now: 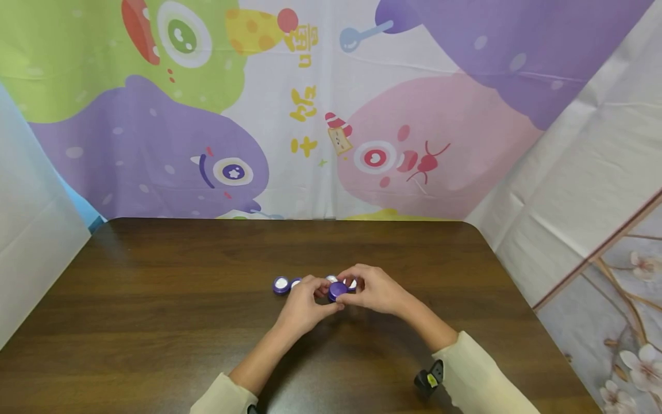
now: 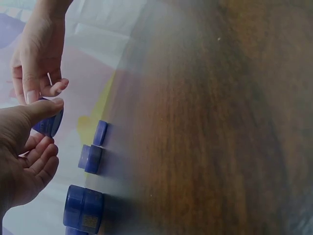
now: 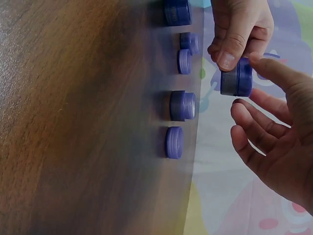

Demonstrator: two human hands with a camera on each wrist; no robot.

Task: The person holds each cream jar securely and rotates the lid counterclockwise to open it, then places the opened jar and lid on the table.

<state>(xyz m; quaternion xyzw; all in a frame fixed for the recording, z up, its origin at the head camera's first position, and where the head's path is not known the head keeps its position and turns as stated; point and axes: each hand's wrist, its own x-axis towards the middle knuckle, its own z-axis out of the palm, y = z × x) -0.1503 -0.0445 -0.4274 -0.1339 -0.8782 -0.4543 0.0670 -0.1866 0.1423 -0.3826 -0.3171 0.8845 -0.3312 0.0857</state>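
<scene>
- Both hands are meeting over the middle of the dark wooden tabletop [image 1: 155, 299], and between them they are holding one small purple jar [image 1: 338, 290] just above the surface.
- The left hand [image 1: 305, 305] is pinching that jar, its thumb pressing on one face; the right wrist view shows the thumb tip lying on the side wall.
- The right hand [image 1: 374, 287] is touching the same jar from the other side with its index fingertip, the remaining fingers curving loosely around it; its grip is closing on the jar rather than hanging free.
- The jar in hand is looking whole, a band running round its middle where the lid meets the base, so by my judgement it is being screwed together or apart; which way I cannot tell.
- Several other purple pieces are lying in a row on the tabletop beyond the hands: an open jar base [image 1: 281, 284] with white contents facing up, well to the left, and more lids and bases [image 3: 182, 105] standing apart from each other.
- Judging by those separated pieces, the work is sitting somewhere in the middle: one jar is being handled, and the rest are waiting in parts.
</scene>
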